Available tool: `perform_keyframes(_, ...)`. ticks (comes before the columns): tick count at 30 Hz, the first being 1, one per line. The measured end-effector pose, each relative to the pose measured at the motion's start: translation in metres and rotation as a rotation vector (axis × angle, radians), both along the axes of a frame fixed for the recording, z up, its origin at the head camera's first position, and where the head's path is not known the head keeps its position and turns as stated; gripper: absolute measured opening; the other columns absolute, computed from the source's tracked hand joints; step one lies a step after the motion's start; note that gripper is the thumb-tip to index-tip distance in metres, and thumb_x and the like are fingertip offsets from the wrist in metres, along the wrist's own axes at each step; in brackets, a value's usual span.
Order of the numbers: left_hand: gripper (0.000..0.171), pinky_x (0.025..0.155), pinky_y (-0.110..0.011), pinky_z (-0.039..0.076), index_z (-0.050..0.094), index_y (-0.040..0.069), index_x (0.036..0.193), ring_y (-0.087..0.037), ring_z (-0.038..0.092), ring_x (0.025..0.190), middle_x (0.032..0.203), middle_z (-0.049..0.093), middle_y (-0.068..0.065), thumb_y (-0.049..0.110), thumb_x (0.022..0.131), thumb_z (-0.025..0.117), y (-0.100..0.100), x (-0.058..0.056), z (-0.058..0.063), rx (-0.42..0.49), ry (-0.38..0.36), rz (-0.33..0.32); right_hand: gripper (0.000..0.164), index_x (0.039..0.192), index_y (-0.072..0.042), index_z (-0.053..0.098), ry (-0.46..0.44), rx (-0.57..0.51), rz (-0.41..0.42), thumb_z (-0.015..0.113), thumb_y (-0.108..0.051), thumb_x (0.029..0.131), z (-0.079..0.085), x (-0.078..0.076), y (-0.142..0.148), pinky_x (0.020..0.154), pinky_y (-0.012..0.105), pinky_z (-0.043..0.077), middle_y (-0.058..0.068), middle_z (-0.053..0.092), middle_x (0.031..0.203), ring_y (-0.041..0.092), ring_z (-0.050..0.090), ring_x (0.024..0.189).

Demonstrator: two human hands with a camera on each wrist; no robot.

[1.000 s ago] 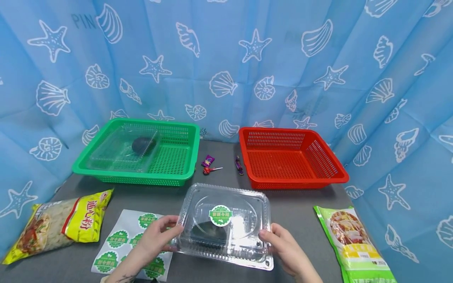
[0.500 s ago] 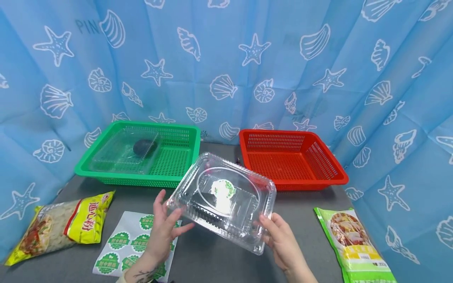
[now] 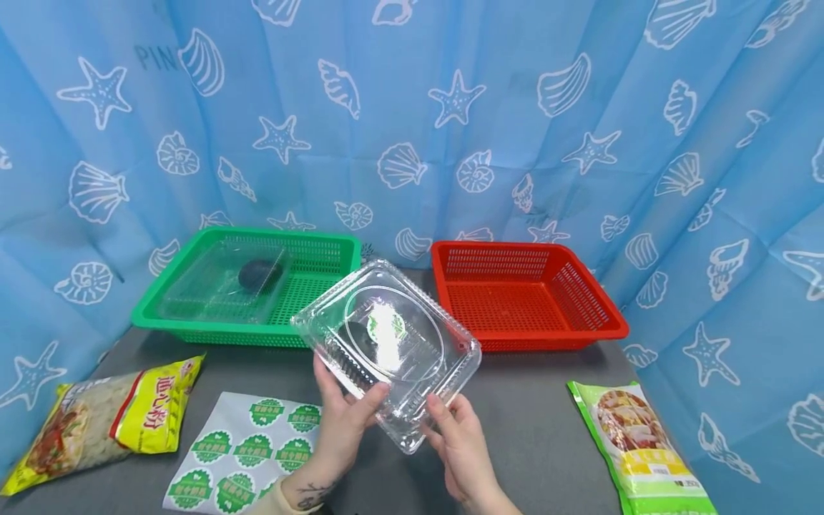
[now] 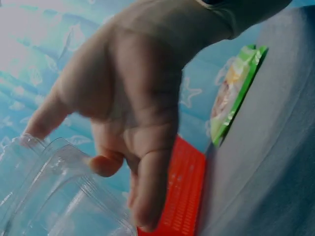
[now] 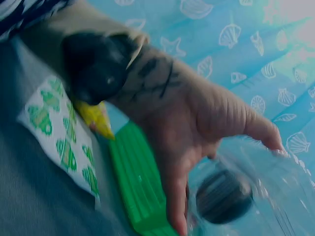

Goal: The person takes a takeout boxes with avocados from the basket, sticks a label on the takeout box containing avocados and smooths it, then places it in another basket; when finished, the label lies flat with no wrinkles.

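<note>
Clear plastic box (image 3: 418, 368): we hold it raised above the grey table (image 3: 541, 429), tilted, with one corner pointing toward us. In the head view it lies in front of the gap between the two baskets and overlaps a corner of the green basket (image 3: 244, 336). Our left hand (image 3: 341, 425) grips one near edge, thumb over the top; our right hand (image 3: 460, 436) pinches the other near edge, beyond that corner. A round green label (image 3: 395, 327) sits on the lid, partly washed out by glare. Inside, we see a dark object (image 3: 355, 342).

Surroundings: in the green basket we note a second box (image 3: 215, 282) and a dark round item (image 3: 257, 275). Our red basket (image 3: 528, 340) stands to the right. Beside our left arm lies a sticker sheet (image 3: 222, 468), partly covered by the sleeve. We locate the yellow bag (image 3: 106, 422) at far left, the green-edged bag (image 3: 644, 443) at far right, and a blue curtain (image 3: 412, 107) behind.
</note>
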State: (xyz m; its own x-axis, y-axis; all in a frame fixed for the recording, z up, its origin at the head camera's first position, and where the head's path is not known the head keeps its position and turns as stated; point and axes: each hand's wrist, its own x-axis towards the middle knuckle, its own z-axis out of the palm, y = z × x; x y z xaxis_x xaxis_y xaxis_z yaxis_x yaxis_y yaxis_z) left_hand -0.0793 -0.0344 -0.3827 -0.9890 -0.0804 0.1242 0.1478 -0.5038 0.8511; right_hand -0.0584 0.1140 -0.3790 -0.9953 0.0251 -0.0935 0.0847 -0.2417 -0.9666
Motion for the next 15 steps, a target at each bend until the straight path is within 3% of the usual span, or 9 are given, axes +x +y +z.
perform_keyframes(1, 0.100, 0.062, -0.049, 0.048, -0.008, 0.038, 0.134, -0.037, 0.054, 0.094, 0.131, 0.024, -0.017, -0.006, 0.074, 0.059, -0.002, -0.001, 0.001, -0.016, -0.005, 0.007, 0.037, 0.108, 0.003, 0.032, 0.063, -0.006, -0.008, 0.050, -0.022, 0.088, -0.008, -0.002, 0.003, 0.079, 0.042, 0.046, 0.014, 0.041, 0.107, 0.020, 0.050, 0.095)
perform_keyframes(4, 0.095, 0.058, -0.048, 0.049, -0.008, 0.036, 0.135, -0.034, 0.056, 0.088, 0.128, 0.025, -0.021, 0.000, 0.077, 0.057, -0.010, -0.003, 0.005, -0.088, -0.037, 0.005, 0.035, 0.110, -0.003, 0.025, 0.178, 0.011, -0.089, 0.048, -0.019, 0.088, -0.007, -0.003, 0.015, 0.071, 0.041, 0.049, 0.016, 0.030, 0.112, 0.022, 0.046, 0.094)
perform_keyframes(7, 0.091, 0.055, -0.049, 0.049, -0.007, 0.036, 0.136, -0.030, 0.057, 0.083, 0.126, 0.026, -0.024, 0.006, 0.077, 0.056, -0.019, -0.007, 0.010, -0.153, -0.064, -0.050, 0.044, 0.122, -0.009, 0.020, 0.290, 0.036, -0.152, 0.047, -0.013, 0.087, 0.001, -0.011, 0.034, 0.069, 0.039, 0.049, 0.016, 0.021, 0.121, 0.026, 0.041, 0.099)
perform_keyframes(8, 0.090, 0.055, -0.049, 0.049, -0.007, 0.035, 0.136, -0.030, 0.057, 0.083, 0.127, 0.025, -0.025, 0.007, 0.078, 0.056, -0.022, -0.009, 0.011, -0.172, -0.064, -0.077, 0.050, 0.126, -0.011, 0.019, 0.278, 0.071, -0.154, 0.048, -0.013, 0.085, 0.011, -0.012, 0.039, 0.070, 0.039, 0.049, 0.016, 0.019, 0.124, 0.028, 0.039, 0.102)
perform_keyframes(15, 0.086, 0.055, -0.049, 0.049, -0.005, 0.035, 0.136, -0.031, 0.054, 0.088, 0.132, 0.017, -0.025, 0.022, 0.078, 0.057, -0.027, -0.020, 0.015, -0.275, -0.089, -0.254, 0.061, 0.132, -0.016, 0.024, 0.339, 0.250, 0.080, 0.051, 0.000, 0.080, 0.032, -0.024, 0.069, 0.064, 0.041, 0.051, 0.010, 0.020, 0.131, 0.031, 0.042, 0.106)
